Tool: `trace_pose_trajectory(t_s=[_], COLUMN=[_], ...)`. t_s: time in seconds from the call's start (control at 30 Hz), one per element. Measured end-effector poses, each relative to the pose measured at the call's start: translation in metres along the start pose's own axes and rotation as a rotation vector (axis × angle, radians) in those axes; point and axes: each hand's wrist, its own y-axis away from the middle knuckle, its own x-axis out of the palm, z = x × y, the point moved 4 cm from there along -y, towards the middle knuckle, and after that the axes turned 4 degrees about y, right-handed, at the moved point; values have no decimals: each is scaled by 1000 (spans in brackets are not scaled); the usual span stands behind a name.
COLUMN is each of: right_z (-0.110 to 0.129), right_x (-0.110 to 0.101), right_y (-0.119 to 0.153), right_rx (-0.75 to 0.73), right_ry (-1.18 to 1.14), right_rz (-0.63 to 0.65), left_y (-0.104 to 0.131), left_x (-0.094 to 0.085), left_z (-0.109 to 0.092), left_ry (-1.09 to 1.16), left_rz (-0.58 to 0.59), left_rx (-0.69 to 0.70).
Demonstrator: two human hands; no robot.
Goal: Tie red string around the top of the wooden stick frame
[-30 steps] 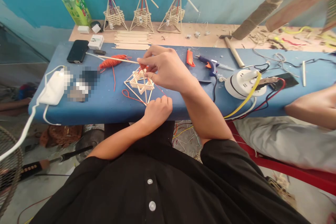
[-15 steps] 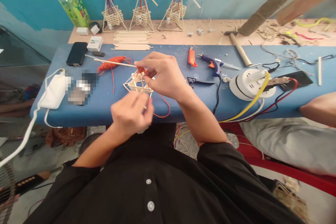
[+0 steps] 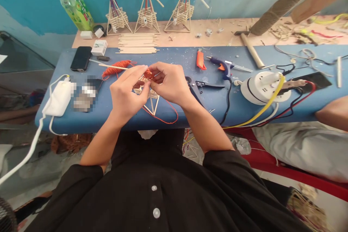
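Note:
My left hand (image 3: 127, 92) and my right hand (image 3: 172, 82) meet at the top of a small stick frame (image 3: 153, 103) on the blue tabletop. Both pinch at the orange yarn (image 3: 148, 74) wound round its peak; the fingers hide much of the frame. A thin stick (image 3: 112, 66) juts left from that peak. Loose yarn runs from the frame in a loop toward the front edge. Behind my left hand lies a wound bundle of orange yarn (image 3: 119, 64).
Three finished-looking stick frames (image 3: 146, 16) stand at the back, behind a row of sticks (image 3: 137, 43). To the right lie black-handled pliers (image 3: 194, 88), an orange cutter (image 3: 200, 59), a glue gun (image 3: 224, 68), a hammer (image 3: 252, 52) and a white power socket (image 3: 257, 88). Another person's arm (image 3: 333, 114) rests far right.
My left hand has risen from near the front edge to the frame's peak, joining the right hand. The pliers beside my right wrist now show more.

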Motion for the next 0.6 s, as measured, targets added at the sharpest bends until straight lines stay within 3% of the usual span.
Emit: trace_pose_trajectory(t_s=[0.27, 0.4, 0.6], right_z=[-1, 2, 4], right_x=[2, 2, 3], right_y=[1, 1, 0], right_rx=[-7, -42, -76], right_ry=[2, 152, 386], right_rz=[-29, -54, -41], left_y=[-2, -6, -15], left_x=[12, 12, -2], left_z=[3, 3, 1], left_ry=[40, 68, 132], left_rz=[-109, -127, -23], left_rx=[-38, -34, 4])
